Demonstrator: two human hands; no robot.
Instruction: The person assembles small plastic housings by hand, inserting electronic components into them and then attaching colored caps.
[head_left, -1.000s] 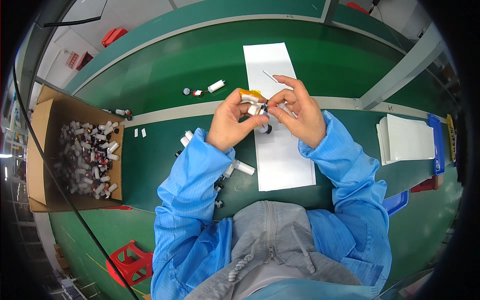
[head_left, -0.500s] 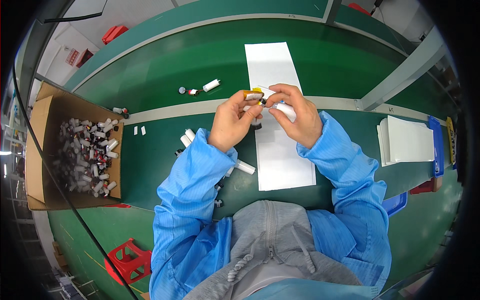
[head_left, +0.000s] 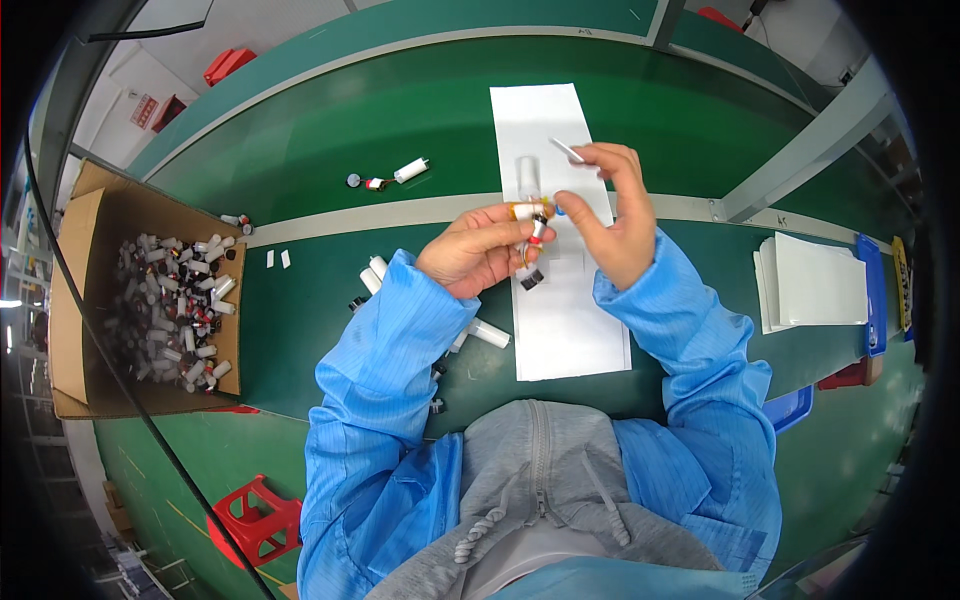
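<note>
In my left hand (head_left: 475, 245), fingers and thumb pinch a small wired assembly. It has a white cylinder (head_left: 527, 178) pointing away from me, a yellow-and-white piece at my fingertips, and a black-capped end (head_left: 529, 277) hanging below on wires. My right hand (head_left: 620, 215) is just to the right, its thumb spread away from the other fingers. A thin white strip (head_left: 566, 150) sits at its fingertips; exactly how it is gripped is blurred. Under both hands lies a long white paper sheet (head_left: 575, 340).
A cardboard box (head_left: 75, 310) full of similar small assemblies stands at the left. Another wired assembly (head_left: 410, 170) lies farther back, and white cylinders (head_left: 488, 333) lie by my left sleeve. White sheets (head_left: 815, 280) are stacked at the right, near a metal post (head_left: 800, 150).
My hands have drawn apart. The right hand has shifted slightly right with the thin white strip, while the left has turned the assembly, so its white cylinder points away and its black-capped end hangs nearer me.
</note>
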